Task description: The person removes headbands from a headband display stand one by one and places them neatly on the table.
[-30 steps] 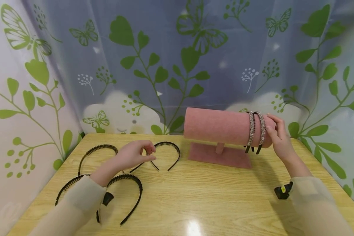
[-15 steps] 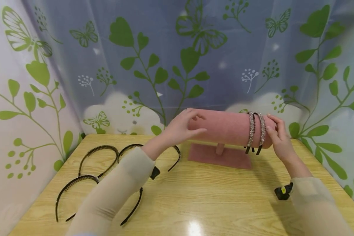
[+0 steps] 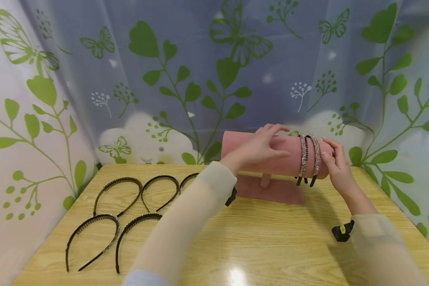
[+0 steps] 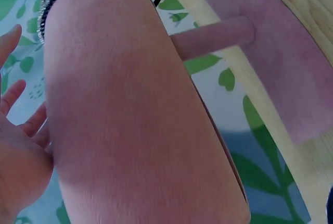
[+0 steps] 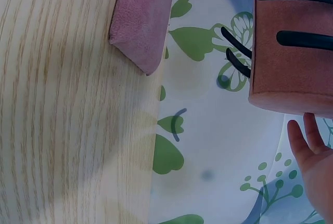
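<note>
A pink velvet roll stand (image 3: 280,166) stands at the right, its roll lying level on a short post above a flat base (image 3: 271,195). Two glittery headbands, an inner one (image 3: 303,159) and an outer one (image 3: 317,159), hang round the roll's right part. My left hand (image 3: 252,150) lies across the roll's left half, fingers spread, holding nothing. In the left wrist view its fingers (image 4: 35,125) reach along one side of the roll. My right hand (image 3: 340,171) touches the roll's right end with its thumb and fingers; the right wrist view shows nearly straight fingertips against that end.
Several black toothed headbands lie on the wooden table (image 3: 271,246) at the left: a front one (image 3: 93,220), one beside it (image 3: 136,221), and more at the back, such as this one (image 3: 161,177). My left sleeve partly hides some. A patterned curtain (image 3: 178,71) surrounds the table.
My left hand has moved right, from above the headbands on the table to across the pink roll. My right hand stays at the roll's right end.
</note>
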Demonstrator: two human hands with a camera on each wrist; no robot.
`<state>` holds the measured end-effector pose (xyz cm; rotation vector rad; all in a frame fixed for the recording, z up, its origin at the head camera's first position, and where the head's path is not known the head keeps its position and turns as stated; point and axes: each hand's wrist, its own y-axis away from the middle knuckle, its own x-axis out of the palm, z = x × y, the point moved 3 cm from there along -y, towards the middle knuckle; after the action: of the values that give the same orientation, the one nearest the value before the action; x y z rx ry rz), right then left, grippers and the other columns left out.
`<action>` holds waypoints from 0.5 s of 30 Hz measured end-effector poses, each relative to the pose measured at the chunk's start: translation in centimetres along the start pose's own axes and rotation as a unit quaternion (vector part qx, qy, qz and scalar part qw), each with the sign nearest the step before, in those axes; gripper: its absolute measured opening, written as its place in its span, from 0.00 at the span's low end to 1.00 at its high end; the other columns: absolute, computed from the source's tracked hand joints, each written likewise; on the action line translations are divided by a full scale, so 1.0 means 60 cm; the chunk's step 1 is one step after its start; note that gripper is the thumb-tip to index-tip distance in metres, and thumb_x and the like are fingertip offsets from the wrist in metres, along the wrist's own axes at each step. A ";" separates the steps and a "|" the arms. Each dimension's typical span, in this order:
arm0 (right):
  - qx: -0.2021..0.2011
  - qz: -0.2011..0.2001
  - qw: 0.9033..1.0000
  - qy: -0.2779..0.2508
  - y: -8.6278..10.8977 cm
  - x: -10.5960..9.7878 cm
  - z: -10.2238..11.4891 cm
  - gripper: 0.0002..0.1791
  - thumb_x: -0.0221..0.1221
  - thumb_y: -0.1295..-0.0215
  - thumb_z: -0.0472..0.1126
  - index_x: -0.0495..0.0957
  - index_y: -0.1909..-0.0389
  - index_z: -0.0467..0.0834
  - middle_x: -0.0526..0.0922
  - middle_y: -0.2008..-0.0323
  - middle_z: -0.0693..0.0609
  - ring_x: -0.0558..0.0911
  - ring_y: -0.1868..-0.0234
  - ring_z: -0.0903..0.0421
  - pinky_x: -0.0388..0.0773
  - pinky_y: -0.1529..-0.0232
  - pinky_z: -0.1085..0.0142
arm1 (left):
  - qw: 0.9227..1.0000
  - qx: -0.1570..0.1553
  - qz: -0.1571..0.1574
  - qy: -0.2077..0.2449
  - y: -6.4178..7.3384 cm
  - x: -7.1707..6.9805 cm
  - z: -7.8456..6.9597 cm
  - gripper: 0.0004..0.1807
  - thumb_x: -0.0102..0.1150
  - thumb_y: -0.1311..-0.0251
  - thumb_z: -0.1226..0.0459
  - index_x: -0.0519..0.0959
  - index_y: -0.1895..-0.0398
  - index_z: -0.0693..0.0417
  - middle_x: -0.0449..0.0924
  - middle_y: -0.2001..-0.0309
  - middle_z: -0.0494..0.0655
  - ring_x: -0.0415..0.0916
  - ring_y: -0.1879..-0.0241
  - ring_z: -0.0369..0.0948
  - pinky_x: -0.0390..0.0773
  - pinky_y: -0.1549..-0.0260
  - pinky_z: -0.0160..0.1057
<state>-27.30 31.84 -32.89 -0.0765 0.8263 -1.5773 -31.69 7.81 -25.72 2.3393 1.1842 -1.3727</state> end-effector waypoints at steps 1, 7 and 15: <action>0.000 0.000 1.000 0.002 0.000 0.000 0.000 0.27 0.42 0.22 0.41 0.51 0.27 0.39 0.58 0.33 0.32 0.64 0.44 0.70 0.63 0.50 0.78 | 1.000 -0.003 -0.001 -0.006 -0.006 0.004 -0.002 0.36 0.63 0.42 0.43 0.62 0.32 0.31 0.58 0.35 0.37 0.55 0.36 0.37 0.66 0.43 0.40; -0.001 -0.001 1.000 0.000 -0.002 0.000 0.000 0.26 0.41 0.22 0.41 0.51 0.28 0.39 0.58 0.32 0.34 0.64 0.43 0.70 0.63 0.49 0.78 | 0.996 -0.008 0.003 -0.094 -0.032 0.028 -0.021 0.39 0.60 0.43 0.38 0.60 0.29 0.29 0.58 0.31 0.36 0.54 0.32 0.38 0.56 0.35 0.39; -0.008 0.003 1.000 -0.006 -0.002 0.000 -0.003 0.26 0.41 0.22 0.40 0.51 0.28 0.40 0.57 0.31 0.34 0.64 0.42 0.70 0.63 0.49 0.80 | 0.974 -0.024 -0.005 -0.225 -0.044 0.057 -0.043 0.45 0.54 0.48 0.29 0.57 0.27 0.26 0.55 0.29 0.30 0.50 0.30 0.35 0.53 0.36 0.40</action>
<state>-27.49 31.95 -32.97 -0.0947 0.8285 -1.5638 -31.02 12.76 -26.40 1.8460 1.0731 -1.7315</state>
